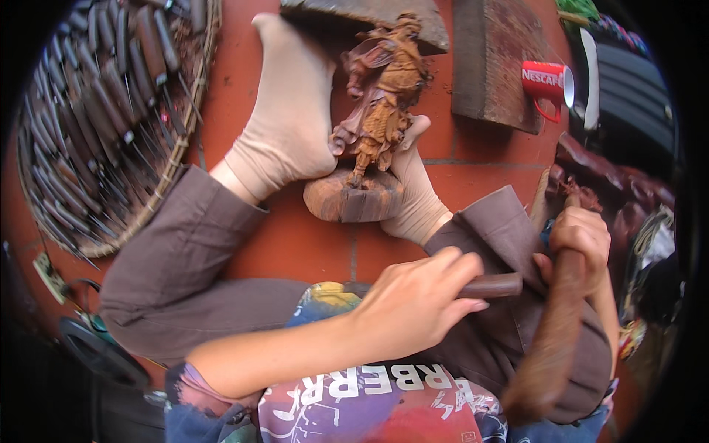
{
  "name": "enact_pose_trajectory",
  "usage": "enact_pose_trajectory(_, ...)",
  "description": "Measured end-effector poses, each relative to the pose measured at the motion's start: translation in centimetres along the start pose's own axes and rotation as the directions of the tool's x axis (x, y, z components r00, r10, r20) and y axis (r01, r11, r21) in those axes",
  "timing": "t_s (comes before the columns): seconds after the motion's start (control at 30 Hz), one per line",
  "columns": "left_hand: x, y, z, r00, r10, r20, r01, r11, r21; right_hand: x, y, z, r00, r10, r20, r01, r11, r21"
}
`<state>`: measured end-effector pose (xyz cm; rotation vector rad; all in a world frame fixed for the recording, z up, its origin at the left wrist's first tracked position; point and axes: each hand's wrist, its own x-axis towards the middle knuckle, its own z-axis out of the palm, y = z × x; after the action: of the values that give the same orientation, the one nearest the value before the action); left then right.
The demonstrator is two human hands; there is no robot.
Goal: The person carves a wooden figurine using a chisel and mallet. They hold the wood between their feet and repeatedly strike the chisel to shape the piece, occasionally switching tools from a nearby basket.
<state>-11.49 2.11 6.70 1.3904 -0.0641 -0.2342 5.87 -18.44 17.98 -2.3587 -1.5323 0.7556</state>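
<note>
Statue (385,103): brown carved figure on a chunky base (353,199), base end toward the person, top end away; socked feet (284,111) on either side.
Left hand (417,303): nearer the person than the statue, fingers curled around a dark-handled tool (496,286) (handle pokes out right, working tip not readable).
Right hand (581,238): right of the statue and nearer the person, fist tight on a wooden mallet (550,347) (thick end blurred).
Basket (201,85): left of the statue, packed with hand tools (150,44).
Wood block (509,66): right of the statue.
Mug (541,81): red, farther right of the statue, beside the block.
</note>
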Motion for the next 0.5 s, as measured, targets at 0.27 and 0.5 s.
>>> enact_pose_trajectory(0.27,-6.1,1.0,-15.6,0.861,-0.094,-0.5,0.356,0.814,0.459,4.0,-4.8,0.1,0.948,-0.147,0.284,0.222,0.942,-0.252)
enact_pose_trajectory(0.5,-18.6,-3.2,-38.7,0.302,0.106,-0.947,0.604,0.747,0.277,3.2,-5.2,1.3,0.961,-0.067,0.267,0.151,0.941,-0.304)
